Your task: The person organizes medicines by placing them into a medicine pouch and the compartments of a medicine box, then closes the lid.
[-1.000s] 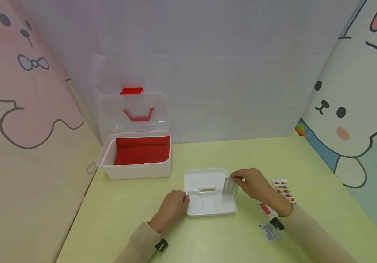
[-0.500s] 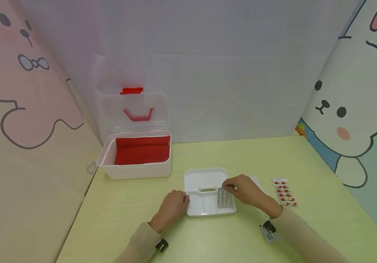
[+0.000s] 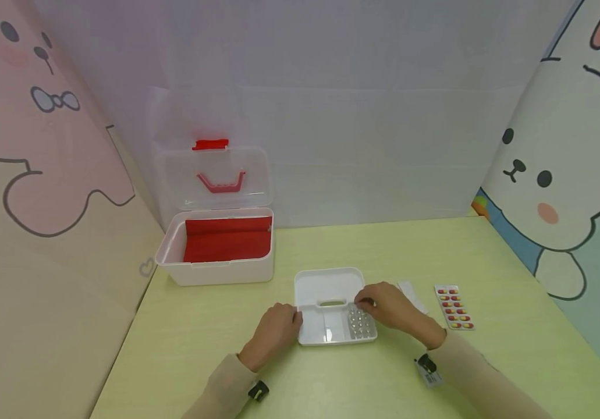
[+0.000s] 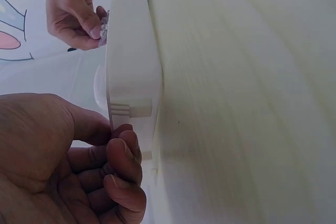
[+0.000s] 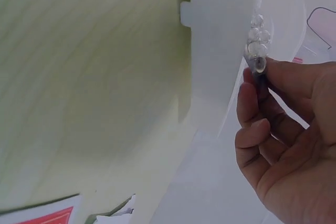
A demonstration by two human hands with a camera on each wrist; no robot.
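Observation:
A white open case point(image 3: 338, 283) with a flat lid and divided compartments lies on the table. My left hand point(image 3: 273, 331) grips its left edge; in the left wrist view the thumb and curled fingers point(image 4: 124, 156) pinch the case's wall. At the right compartment, a clear blister pack point(image 3: 361, 322) lies tilted partly in the case. My right hand point(image 3: 391, 305) pinches the upper end of that pack between thumb and fingers, as the right wrist view shows with the pack's clear bubbles point(image 5: 257, 35) just past the fingertips.
A white box point(image 3: 216, 273) with red lining and a raised clear lid point(image 3: 252, 174) stands back left. Right of my hand lie a blister pack of red-and-yellow capsules point(image 3: 454, 307) and a white packet point(image 3: 411, 295). A small printed sachet point(image 3: 432, 379) is partly under the right wrist.
The right hand has lowered the clear blister pack from upright over the case's right side down into the right compartment. My left hand stays at the case's edge.

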